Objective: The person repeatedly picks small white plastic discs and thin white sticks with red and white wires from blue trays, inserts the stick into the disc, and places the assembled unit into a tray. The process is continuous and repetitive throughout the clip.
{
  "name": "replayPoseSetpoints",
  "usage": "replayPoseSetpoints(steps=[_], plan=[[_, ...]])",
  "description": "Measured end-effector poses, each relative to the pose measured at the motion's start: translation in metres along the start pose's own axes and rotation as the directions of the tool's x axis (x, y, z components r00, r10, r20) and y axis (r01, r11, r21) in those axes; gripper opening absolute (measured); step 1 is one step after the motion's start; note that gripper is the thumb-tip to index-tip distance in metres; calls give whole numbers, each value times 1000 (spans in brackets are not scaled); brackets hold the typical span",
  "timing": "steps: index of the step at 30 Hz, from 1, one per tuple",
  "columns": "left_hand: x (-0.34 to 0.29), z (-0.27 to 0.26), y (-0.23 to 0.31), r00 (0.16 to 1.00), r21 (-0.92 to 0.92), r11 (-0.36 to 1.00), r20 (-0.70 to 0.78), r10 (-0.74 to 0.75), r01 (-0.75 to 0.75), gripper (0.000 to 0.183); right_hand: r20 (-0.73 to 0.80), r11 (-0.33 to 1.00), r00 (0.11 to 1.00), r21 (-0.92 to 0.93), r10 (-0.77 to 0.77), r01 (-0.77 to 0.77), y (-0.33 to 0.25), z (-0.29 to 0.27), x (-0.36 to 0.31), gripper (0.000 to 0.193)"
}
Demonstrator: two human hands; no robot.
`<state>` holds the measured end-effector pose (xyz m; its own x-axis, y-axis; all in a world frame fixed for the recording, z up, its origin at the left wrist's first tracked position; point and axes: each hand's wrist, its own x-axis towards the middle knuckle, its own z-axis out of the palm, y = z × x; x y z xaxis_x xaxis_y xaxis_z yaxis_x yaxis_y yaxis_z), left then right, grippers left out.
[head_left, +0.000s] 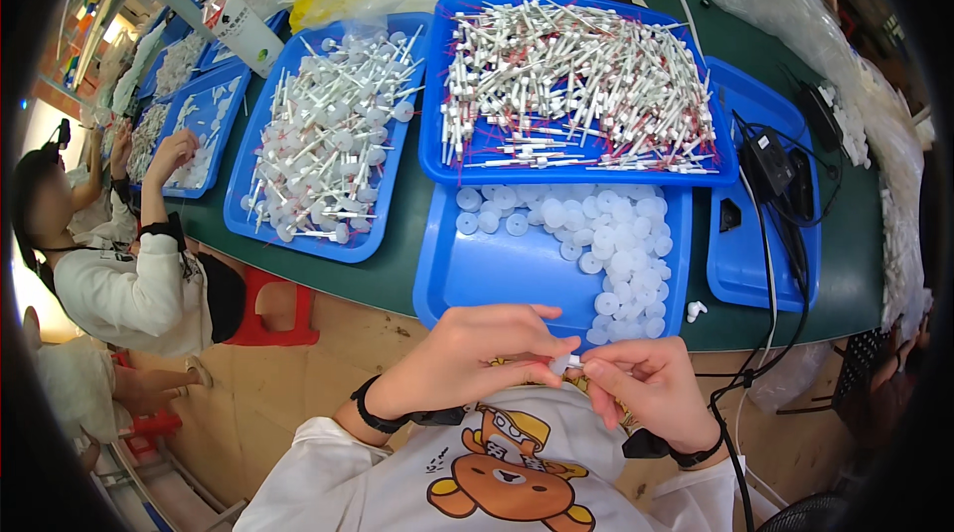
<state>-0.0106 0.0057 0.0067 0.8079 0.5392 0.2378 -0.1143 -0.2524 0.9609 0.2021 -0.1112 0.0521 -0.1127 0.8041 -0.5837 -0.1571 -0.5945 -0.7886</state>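
From where I stand, the small translucent disc is between the two hands, low at the near edge of the table.

Left hand: the grip pinches the disc between thumb and forefinger, apparently to steady it. Right hand: the grip pinches a slim white piece between thumb and fingertip; the two parts appear to be held in line so that they meet end-on. The fingers cover the joint, so its depth cannot be told.

Placement follows reach. The disc tray lies nearest, its loose discs massed toward the right and far sides, within short reach of the right hand. The stick tray, heaped with red-wired white sticks, overlaps the far part of the disc tray, which likely saves room. The left tray carries sticks with discs on them, probably set apart to prevent mixing. The right tray holds a black adapter, clear of the small parts.
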Motion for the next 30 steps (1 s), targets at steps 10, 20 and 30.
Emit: replayPoseSetpoints(steps=[10,20,30], plan=[[-13,-73,12,735,405,884,-668,113,232,31,-194,879,881,-309,-432,363,-9,-16,-6,27],[15,-178,9,797,879,53,-453,401,473,63,-102,792,880,-494,-464,359,-27,-11,-8,19],[13,4,-19,998,754,655,-55,-11,49,32,-111,301,562,-918,-820,258,-73,-24,44,12]])
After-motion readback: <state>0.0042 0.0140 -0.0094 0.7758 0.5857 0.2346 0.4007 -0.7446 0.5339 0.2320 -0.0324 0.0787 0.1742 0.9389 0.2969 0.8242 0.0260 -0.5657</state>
